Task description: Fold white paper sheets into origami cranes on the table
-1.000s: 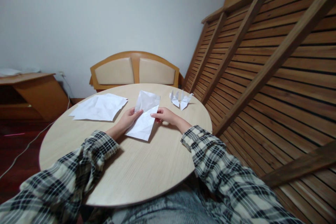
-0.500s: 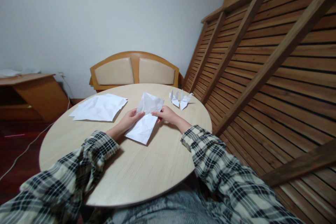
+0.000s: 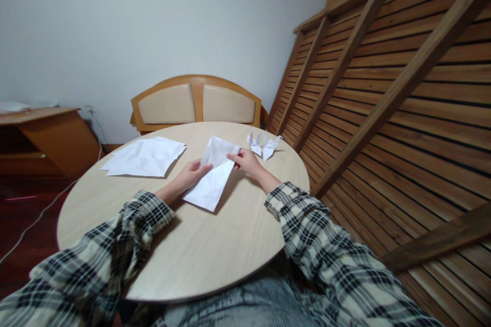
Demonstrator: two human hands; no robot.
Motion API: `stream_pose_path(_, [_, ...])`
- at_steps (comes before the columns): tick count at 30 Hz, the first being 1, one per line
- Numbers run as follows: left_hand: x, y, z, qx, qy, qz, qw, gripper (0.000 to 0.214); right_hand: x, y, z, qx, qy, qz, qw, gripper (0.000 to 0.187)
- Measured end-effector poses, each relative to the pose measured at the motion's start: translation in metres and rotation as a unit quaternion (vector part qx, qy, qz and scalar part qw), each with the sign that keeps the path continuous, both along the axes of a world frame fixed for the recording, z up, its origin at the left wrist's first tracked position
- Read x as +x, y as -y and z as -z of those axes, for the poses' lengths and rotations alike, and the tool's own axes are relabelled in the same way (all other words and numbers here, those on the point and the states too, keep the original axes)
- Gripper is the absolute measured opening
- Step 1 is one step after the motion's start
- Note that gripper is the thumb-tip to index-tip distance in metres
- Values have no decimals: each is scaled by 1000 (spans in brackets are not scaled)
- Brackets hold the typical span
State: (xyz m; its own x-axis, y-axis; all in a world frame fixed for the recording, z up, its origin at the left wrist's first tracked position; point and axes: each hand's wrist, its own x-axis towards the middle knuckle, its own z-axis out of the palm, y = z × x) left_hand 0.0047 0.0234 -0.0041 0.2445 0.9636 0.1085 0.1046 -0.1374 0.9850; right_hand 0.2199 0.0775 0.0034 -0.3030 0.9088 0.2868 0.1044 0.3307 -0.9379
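Note:
A creased white paper sheet [image 3: 210, 184] lies in the middle of the round wooden table [image 3: 199, 245], its far part lifted off the surface. My left hand [image 3: 190, 176] rests on the sheet's left edge, fingers pressed against it. My right hand [image 3: 246, 161] pinches the raised right edge of the same sheet near its top. Both sleeves are plaid.
A loose stack of white sheets [image 3: 144, 156] lies at the table's left. Two small folded paper figures [image 3: 264, 145] stand at the far right edge. A padded wooden chair [image 3: 196, 102] faces me beyond the table. Slatted wooden panels [image 3: 383, 112] lean along the right. A low wooden desk [image 3: 46, 133] stands left.
My right hand has slid up along the sheet's right edge and lifted it, folding the paper narrower. My left hand has stayed nearly still on the left edge.

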Motion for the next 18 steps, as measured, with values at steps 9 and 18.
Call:
stream_pose_path(9, [1, 0, 0, 9, 7, -8, 1000, 34, 2, -3, -3, 9, -7, 57, 998, 36])
stream_pose_path(18, [2, 2, -2, -7, 4, -5, 1000, 37, 6, -6, -6, 43, -26, 90, 995, 50])
